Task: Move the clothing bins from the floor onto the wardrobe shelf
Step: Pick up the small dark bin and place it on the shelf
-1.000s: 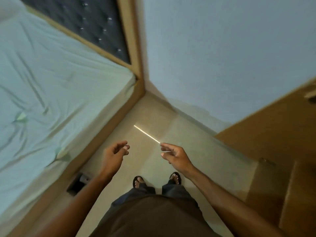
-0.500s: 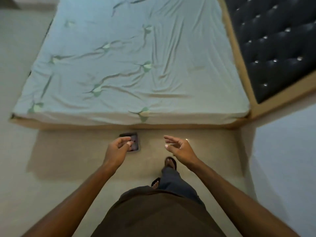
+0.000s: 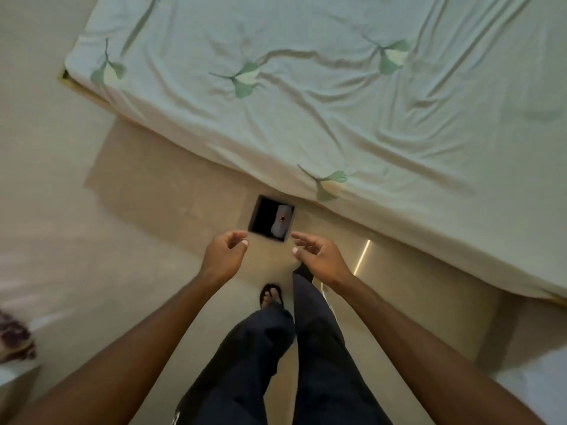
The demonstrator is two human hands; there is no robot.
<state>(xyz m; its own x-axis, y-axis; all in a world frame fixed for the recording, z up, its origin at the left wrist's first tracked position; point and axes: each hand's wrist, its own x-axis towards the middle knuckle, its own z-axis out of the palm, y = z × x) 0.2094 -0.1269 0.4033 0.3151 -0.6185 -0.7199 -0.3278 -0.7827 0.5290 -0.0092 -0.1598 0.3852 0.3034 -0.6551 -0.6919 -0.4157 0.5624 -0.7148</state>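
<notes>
A small dark square bin (image 3: 271, 218) sits on the floor right against the side of the bed, with folded dark and grey clothing inside it. My left hand (image 3: 225, 253) hovers just below the bin's near left corner, fingers curled and apart, holding nothing. My right hand (image 3: 317, 252) is stretched out at the bin's near right corner, fingers spread and empty. Neither hand touches the bin. No wardrobe or shelf is in view.
A bed with a pale green leaf-print sheet (image 3: 337, 87) fills the top and right. Beige tiled floor (image 3: 138, 185) spreads left of the bin. My legs and a sandalled foot (image 3: 271, 294) stand below. A patterned object (image 3: 13, 340) lies at the left edge.
The view has swung from the wall corner and wardrobe round to the bed side. The bin has come closer and now lies just beyond both hands, which stay empty and held forward.
</notes>
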